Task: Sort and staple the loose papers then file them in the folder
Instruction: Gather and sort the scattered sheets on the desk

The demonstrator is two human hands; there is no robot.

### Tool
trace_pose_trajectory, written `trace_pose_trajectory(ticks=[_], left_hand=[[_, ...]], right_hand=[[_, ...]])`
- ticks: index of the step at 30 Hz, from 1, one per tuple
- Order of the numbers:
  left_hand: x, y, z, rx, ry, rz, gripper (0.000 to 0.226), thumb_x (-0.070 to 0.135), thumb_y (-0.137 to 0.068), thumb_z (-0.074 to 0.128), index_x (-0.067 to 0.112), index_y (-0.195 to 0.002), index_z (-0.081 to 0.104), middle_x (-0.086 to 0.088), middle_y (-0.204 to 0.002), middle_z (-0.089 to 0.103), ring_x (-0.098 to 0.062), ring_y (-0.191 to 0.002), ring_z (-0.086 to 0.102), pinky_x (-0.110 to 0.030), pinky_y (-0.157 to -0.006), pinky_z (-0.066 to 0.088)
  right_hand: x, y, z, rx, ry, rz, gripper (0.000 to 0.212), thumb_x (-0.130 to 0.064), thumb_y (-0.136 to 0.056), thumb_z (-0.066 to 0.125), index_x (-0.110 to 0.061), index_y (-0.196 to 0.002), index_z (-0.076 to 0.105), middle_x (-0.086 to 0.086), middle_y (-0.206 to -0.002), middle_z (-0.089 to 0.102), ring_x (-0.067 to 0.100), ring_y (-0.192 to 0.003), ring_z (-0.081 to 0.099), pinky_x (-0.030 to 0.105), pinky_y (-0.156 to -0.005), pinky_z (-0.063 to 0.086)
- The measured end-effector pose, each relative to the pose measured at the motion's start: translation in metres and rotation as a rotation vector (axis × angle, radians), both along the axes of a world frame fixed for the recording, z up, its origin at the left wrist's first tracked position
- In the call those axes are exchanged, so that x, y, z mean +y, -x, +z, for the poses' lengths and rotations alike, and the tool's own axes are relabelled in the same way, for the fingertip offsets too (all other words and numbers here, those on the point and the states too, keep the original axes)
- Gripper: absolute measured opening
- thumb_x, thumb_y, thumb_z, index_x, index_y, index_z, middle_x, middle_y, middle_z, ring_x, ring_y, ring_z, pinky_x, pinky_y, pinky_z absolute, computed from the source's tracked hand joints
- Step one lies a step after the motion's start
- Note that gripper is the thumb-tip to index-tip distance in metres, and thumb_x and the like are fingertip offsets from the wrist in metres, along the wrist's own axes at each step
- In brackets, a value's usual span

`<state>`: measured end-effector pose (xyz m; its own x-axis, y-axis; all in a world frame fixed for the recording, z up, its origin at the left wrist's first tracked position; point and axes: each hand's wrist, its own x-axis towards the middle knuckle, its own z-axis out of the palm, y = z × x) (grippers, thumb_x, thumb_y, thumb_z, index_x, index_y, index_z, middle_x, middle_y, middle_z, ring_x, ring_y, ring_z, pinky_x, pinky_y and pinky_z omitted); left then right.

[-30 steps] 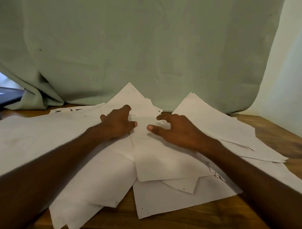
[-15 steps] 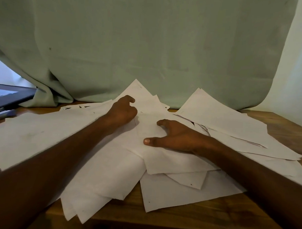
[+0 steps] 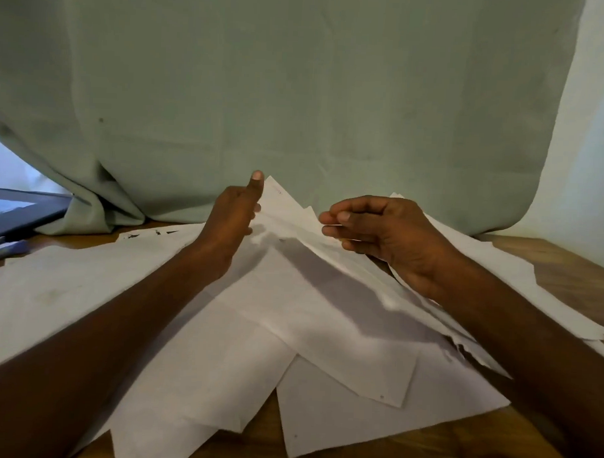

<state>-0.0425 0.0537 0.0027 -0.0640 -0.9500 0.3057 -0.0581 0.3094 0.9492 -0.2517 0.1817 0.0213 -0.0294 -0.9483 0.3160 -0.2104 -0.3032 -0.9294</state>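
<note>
Several loose white papers (image 3: 200, 359) lie fanned and overlapping across the wooden table (image 3: 433, 449). My left hand (image 3: 234, 219) grips the far left edge of a lifted sheet (image 3: 329, 298), thumb raised above it. My right hand (image 3: 386, 231) pinches the sheet's upper right edge between thumb and curled fingers. The far end of the sheet is raised off the pile and casts a shadow on the papers beneath. A dark folder (image 3: 17, 210) lies at the far left edge of the table.
A pale green curtain (image 3: 298, 91) hangs right behind the papers and drapes onto the table. A blue-and-silver object (image 3: 5, 249), partly cut off, lies beside the folder. Bare wood shows at the front edge and far right (image 3: 573, 269).
Both hands rose from lying flat on the pile and took hold of one sheet's far edges. The far end of that sheet is now lifted.
</note>
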Motion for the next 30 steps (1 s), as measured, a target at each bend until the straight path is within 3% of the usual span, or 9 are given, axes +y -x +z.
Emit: trace_pose_trajectory(ticks=[3,6,9,14,18,21,23,25,30], left_hand=[[0.006,0.005,-0.006,0.009,-0.071,-0.133,0.051,0.064,-0.1,0.046,0.019,-0.116,0.066,-0.003,-0.113,0.072,-0.022,-0.105,0.069,-0.043,-0.096,0.057],[0.016,0.01,-0.01,0.047,-0.145,-0.265,0.041,0.054,-0.103,0.05,0.019,-0.109,0.071,-0.003,-0.109,0.077,-0.022,-0.101,0.073,-0.04,-0.092,0.059],[0.016,0.009,-0.01,0.199,-0.223,-0.283,0.05,0.038,-0.092,0.073,0.01,-0.131,0.062,-0.013,-0.133,0.067,-0.029,-0.116,0.068,-0.044,-0.095,0.059],[0.023,0.001,0.003,0.54,-0.244,-0.504,0.047,0.041,-0.1,0.059,0.0,-0.122,0.062,-0.018,-0.115,0.071,-0.028,-0.098,0.072,-0.04,-0.083,0.063],[0.03,-0.006,0.016,0.641,-0.251,-0.828,0.065,0.045,-0.101,0.051,0.0,-0.147,0.048,-0.022,-0.146,0.055,-0.037,-0.132,0.058,-0.045,-0.107,0.05],[0.031,-0.008,0.018,0.753,-0.22,-0.923,0.057,0.036,-0.104,0.046,0.001,-0.149,0.044,-0.025,-0.147,0.053,-0.041,-0.136,0.052,-0.046,-0.112,0.046],[0.029,-0.013,0.021,0.823,-0.176,-0.912,0.055,0.034,-0.106,0.044,0.002,-0.151,0.042,-0.023,-0.149,0.052,-0.039,-0.138,0.051,-0.047,-0.115,0.042],[0.026,-0.017,0.023,0.839,-0.114,-0.868,0.052,0.035,-0.106,0.041,0.004,-0.148,0.045,-0.02,-0.149,0.053,-0.036,-0.139,0.051,-0.047,-0.118,0.038],[0.009,-0.023,0.018,0.593,0.029,-0.52,0.05,0.04,-0.102,0.051,0.011,-0.143,0.055,-0.007,-0.137,0.066,-0.022,-0.131,0.06,-0.046,-0.116,0.04]], right_hand=[[0.0,0.002,0.001,0.22,0.054,-0.086,0.021,-0.023,-0.094,0.072,-0.018,-0.114,0.075,-0.007,-0.113,0.076,0.011,-0.109,0.071,0.039,-0.103,0.053],[-0.002,-0.012,-0.023,0.754,-0.059,-0.194,0.072,-0.07,-0.076,0.072,-0.035,-0.138,0.06,-0.016,-0.144,0.057,0.005,-0.131,0.053,0.028,-0.109,0.041],[-0.002,-0.03,-0.046,0.998,-0.161,-0.143,0.107,-0.091,-0.068,0.057,-0.035,-0.157,0.031,-0.014,-0.162,0.032,0.011,-0.146,0.034,0.026,-0.105,0.03],[-0.007,-0.046,-0.037,0.625,-0.086,-0.143,0.127,-0.098,-0.056,0.056,-0.039,-0.16,0.011,-0.014,-0.16,0.034,0.014,-0.141,0.041,0.034,-0.109,0.038],[0.0,-0.046,-0.023,0.56,0.112,-0.149,0.096,-0.049,-0.083,0.078,-0.042,-0.155,0.014,-0.023,-0.138,0.05,0.0,-0.117,0.056,0.026,-0.098,0.05],[0.003,-0.032,-0.002,0.339,0.178,-0.171,0.053,-0.018,-0.093,0.069,-0.034,-0.14,0.049,-0.023,-0.116,0.067,-0.001,-0.097,0.068,0.016,-0.083,0.055],[0.007,-0.021,0.013,0.303,0.208,-0.226,0.03,-0.007,-0.097,0.06,-0.029,-0.116,0.069,-0.017,-0.098,0.076,0.001,-0.085,0.073,0.013,-0.071,0.054],[0.011,-0.012,0.019,0.302,0.217,-0.261,0.029,-0.006,-0.099,0.057,-0.03,-0.1,0.073,-0.017,-0.087,0.077,0.004,-0.076,0.074,0.013,-0.062,0.054],[0.003,0.022,0.03,-0.047,0.241,-0.25,0.026,-0.001,-0.096,0.058,-0.023,-0.1,0.071,-0.011,-0.079,0.078,0.008,-0.07,0.074,0.016,-0.058,0.054]])
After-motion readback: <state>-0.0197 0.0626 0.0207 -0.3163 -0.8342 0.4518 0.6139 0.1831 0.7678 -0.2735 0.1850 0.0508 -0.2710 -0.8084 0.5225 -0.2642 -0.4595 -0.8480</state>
